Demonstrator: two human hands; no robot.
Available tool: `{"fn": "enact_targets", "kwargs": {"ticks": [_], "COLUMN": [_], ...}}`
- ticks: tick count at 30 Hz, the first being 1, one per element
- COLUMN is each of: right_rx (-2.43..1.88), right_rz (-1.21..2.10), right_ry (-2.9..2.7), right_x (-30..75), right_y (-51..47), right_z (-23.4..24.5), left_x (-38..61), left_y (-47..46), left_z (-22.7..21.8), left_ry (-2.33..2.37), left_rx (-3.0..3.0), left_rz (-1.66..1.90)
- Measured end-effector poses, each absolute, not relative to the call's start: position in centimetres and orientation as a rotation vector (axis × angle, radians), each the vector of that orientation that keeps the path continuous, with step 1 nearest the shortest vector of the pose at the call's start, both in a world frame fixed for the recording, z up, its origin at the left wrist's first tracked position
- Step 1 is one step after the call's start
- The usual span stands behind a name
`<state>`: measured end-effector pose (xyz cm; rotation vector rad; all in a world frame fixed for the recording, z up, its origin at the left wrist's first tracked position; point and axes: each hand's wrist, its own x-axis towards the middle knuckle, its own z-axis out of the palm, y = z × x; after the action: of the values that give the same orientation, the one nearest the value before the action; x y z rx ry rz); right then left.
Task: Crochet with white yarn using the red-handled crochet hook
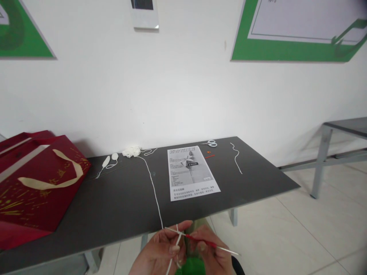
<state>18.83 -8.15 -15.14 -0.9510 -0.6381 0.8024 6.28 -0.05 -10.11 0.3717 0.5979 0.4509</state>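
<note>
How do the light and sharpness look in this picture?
Head view: soft shadow on the wall behind the red bag; head view: smallest print on the paper sheet too soft to read; head view: strands blur together in the white yarn pile.

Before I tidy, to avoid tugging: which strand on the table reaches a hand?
The long strand from the white yarn bundle; the wavy right strand lies loose.

From head height, the view looked forward and down; it faced the white wall [183, 95] across the dark table [120, 206]; left hand [162, 250] and right hand [210, 248] were nearest, at the bottom edge.
</note>
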Motion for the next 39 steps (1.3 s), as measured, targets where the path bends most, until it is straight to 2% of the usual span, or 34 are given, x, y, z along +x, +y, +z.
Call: {"fn": "enact_targets", "kwargs": {"ticks": [9,20,33,39], "right_rx": [-0.835,-0.82,-0.748,-0.704], "right_rz": [0.815,0.943,1.096,1.056], "right_ry": [-0.753,-0.599,-0.507,-0.619], "right_x": [20.6,21.6,21.7,22.1], "right_y": [-8.5,-8.6,-8.3,-8.1], "right_z": [-15.7,-15.2,-15.2,-14.6], "left_x": [5.8,5.5,5.2,4.9], "left_y": [0.2,1.1,1.1,0.7], "left_z": [-10.7,-10.6,-11.0,-10.7], "left_ry": [0.433,0.302,0.265,0.319], "left_rx": [0.355,0.332,0.363,0.387], "left_rz": [0.417,0.353,0.291,0.284]}}
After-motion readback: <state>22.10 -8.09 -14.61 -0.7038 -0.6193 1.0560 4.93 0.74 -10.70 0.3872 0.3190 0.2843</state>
